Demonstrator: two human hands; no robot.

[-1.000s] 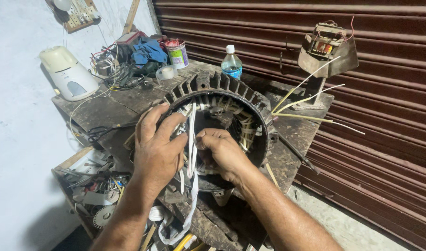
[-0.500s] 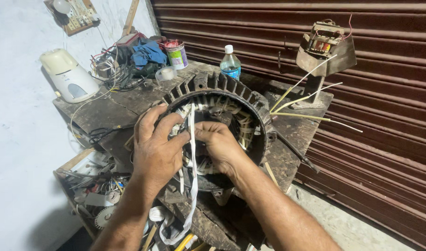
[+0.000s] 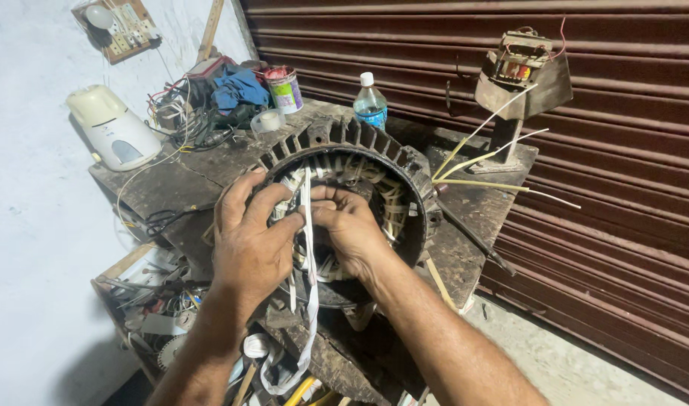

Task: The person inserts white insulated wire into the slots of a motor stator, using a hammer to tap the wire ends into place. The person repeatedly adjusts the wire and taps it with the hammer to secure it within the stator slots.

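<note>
White cotton tape (image 3: 308,248) runs down the middle of the frame, pinched between the left hand (image 3: 248,244) and right hand (image 3: 350,229) over the finned motor stator (image 3: 344,203) on the wooden workbench (image 3: 171,188). Both sets of fingers are curled narrow on the tape and windings. Pulling hard could, I judge, nick the winding insulation or let the tape's loose tail below snag.

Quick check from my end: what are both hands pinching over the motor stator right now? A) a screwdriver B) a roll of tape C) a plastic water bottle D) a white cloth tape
D: the left hand and right hand both pinch the white cloth tape, which hangs down across the motor stator; the water bottle stands untouched behind.
</note>
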